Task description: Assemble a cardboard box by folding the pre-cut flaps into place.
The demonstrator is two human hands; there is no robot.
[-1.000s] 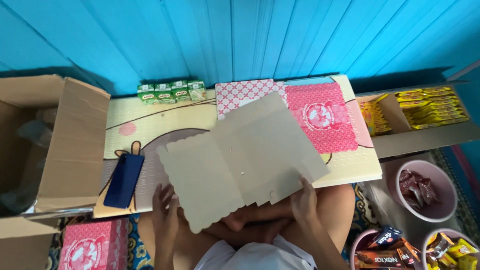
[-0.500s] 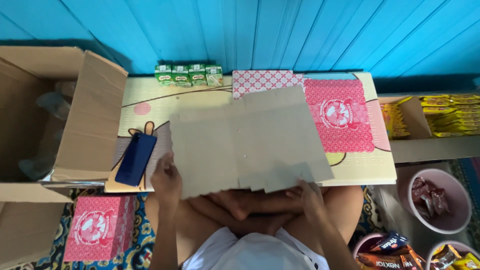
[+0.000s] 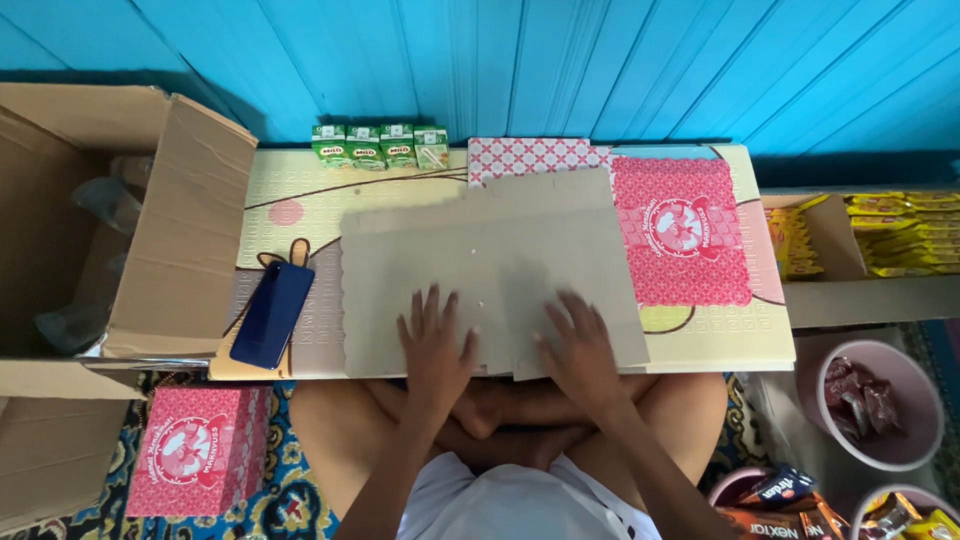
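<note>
Flat brown cardboard sheet [image 3: 490, 265] on low table [image 3: 720, 345]. Left hand [image 3: 435, 345] and right hand [image 3: 580, 350]: fingers spread, palms pressing its 6 o'clock edge, grasping nothing. Dark blue phone [image 3: 272, 313] at 9 o'clock.

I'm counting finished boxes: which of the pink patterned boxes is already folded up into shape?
The pink box on the floor, left of the person's knee. The other pink pieces lie flat on the table.

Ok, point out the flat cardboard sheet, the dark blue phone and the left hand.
flat cardboard sheet [image 3: 480, 250], head view, bare middle of the sheet.
dark blue phone [image 3: 272, 313], head view, centre of its back.
left hand [image 3: 436, 345], head view, back of the hand.
</note>
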